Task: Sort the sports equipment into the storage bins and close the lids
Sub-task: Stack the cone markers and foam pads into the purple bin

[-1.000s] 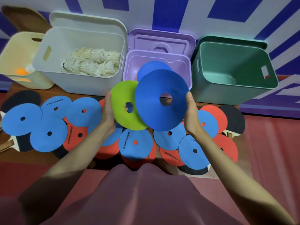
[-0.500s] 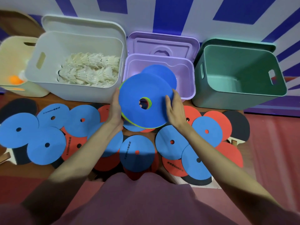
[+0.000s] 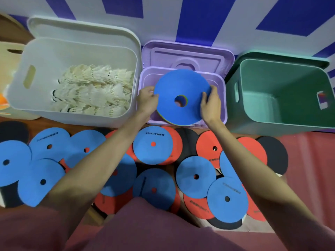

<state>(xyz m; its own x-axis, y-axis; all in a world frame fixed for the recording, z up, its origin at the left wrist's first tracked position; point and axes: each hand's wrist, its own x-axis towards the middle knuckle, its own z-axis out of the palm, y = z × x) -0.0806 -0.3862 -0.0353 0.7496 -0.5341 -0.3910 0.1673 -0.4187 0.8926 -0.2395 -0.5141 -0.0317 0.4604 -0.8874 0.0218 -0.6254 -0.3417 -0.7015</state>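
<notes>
Left hand (image 3: 147, 101) and right hand (image 3: 210, 104) pinch opposite edges of blue disc stack (image 3: 181, 87); stack flat, directly over purple bin (image 3: 223, 98); lower straight down.

We see a blue disc (image 3: 182, 91) with a centre hole, tilted, topmost of a small stack over the lilac bin (image 3: 222, 87) at 12 o'clock; green and red edges show beneath it. The lilac bin's lid (image 3: 186, 55) stands open behind it. At 10 o'clock, the white bin (image 3: 76, 49) holds shuttlecocks (image 3: 94, 91), lid open. At 2 o'clock, the green bin (image 3: 282, 95) stands open. Loose blue discs (image 3: 153, 144) and red discs (image 3: 208, 144) overlap across the floor from 8 to 4 o'clock.
</notes>
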